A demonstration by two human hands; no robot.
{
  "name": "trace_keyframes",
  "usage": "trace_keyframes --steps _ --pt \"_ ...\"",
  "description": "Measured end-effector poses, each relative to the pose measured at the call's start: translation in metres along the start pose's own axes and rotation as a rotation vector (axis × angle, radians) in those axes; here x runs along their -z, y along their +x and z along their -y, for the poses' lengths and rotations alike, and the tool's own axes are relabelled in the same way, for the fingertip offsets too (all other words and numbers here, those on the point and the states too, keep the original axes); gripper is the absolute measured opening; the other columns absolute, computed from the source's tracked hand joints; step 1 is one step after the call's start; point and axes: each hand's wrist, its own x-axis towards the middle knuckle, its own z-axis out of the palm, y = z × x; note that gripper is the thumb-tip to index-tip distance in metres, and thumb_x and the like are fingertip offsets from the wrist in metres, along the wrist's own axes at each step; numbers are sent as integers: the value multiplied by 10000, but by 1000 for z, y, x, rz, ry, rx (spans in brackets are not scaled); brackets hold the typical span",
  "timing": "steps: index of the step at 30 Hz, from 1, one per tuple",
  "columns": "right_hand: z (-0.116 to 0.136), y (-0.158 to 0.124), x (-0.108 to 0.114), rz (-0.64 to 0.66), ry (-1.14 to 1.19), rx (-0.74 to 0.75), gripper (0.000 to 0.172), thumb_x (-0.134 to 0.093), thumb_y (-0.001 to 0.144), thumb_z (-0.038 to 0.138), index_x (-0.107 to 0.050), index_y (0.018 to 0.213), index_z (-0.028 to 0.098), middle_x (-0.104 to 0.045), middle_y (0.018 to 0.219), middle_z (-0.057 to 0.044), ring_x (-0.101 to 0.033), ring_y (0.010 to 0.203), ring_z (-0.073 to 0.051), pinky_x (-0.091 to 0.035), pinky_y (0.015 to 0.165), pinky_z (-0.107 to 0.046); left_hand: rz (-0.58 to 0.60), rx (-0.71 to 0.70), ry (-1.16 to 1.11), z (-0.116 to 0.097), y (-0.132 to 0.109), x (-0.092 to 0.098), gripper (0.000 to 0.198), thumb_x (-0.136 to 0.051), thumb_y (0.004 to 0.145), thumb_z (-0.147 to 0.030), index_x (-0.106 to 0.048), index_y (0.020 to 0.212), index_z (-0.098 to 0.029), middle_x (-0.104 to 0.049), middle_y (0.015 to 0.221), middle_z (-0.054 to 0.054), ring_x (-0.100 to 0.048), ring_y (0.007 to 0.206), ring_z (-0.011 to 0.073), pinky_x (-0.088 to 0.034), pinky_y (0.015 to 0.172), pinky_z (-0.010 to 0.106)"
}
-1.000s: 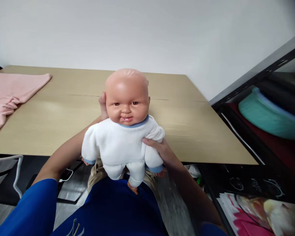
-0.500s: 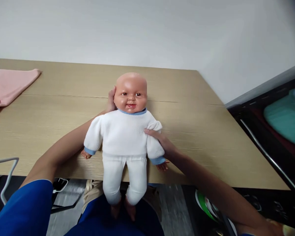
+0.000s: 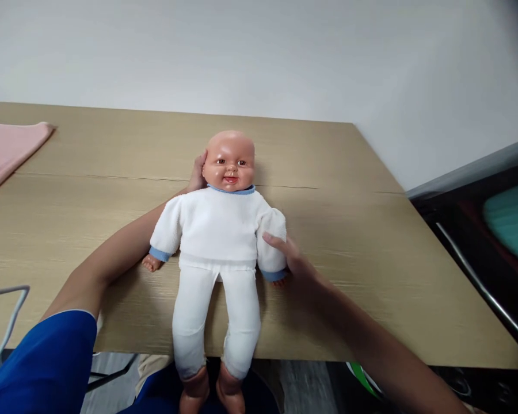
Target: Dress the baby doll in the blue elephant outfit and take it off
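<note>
Your doll (image 3: 218, 256) has a smooth, glossy, plastic-looking head (image 3: 229, 150); its white top (image 3: 220, 221) looks like fuzzy, matt fleece. Your table (image 3: 354, 241) looks like wood, faintly grained with a soft sheen. Left, near its far edge, you have matt pink cloth (image 3: 8, 150); beyond that edge, a smooth, matt wall (image 3: 242, 57).

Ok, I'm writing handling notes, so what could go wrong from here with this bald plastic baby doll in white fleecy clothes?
The bare brown plastic feet reach past the near edge of the tan wood-grain table, so a knock there might shift the doll.

The left hand is at the doll's head, partly hidden; pulling away quickly could jolt it.

The right thumb lies on the puffy white sleeve and might drag it.
</note>
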Motion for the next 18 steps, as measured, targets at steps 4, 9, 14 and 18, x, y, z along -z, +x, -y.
trace_keyframes --steps 4,9,14,18 --pt "-1 2 4 -69 -195 171 762 -876 984 639 -617 1633 335 -734 1665 -86 -661 1601 -341 -516 1380 -543 14 -66 -84 10 22 12 711 -635 999 -870 -840 1210 -223 -845 1502 143 -472 1780 432 -393 1484 604" --pt "-12 4 8 -146 -506 280 764 -818 1020 696 -569 1617 288 -700 1632 -167 -681 1486 -389 -502 1334 -630 73 5 -61 13 46 34 732 -674 986 -872 -827 1324 -240 -857 1471 135 -529 1743 440 -416 1476 629" --pt "-26 1 15 -242 -740 336 783 -798 1023 738 -575 1625 291 -710 1557 -198 -644 1464 -442 -502 1286 -708 185 87 5 3 42 48 690 -681 1055 -812 -815 1395 -227 -873 1451 108 -599 1682 469 -435 1473 658" --pt "-27 0 18 -229 -783 335 783 -760 1038 766 -574 1621 278 -716 1531 -211 -650 1436 -453 -524 1252 -717 218 146 46 0 34 54 707 -639 1092 -818 -819 1381 -199 -881 1424 137 -625 1655 479 -423 1483 658"
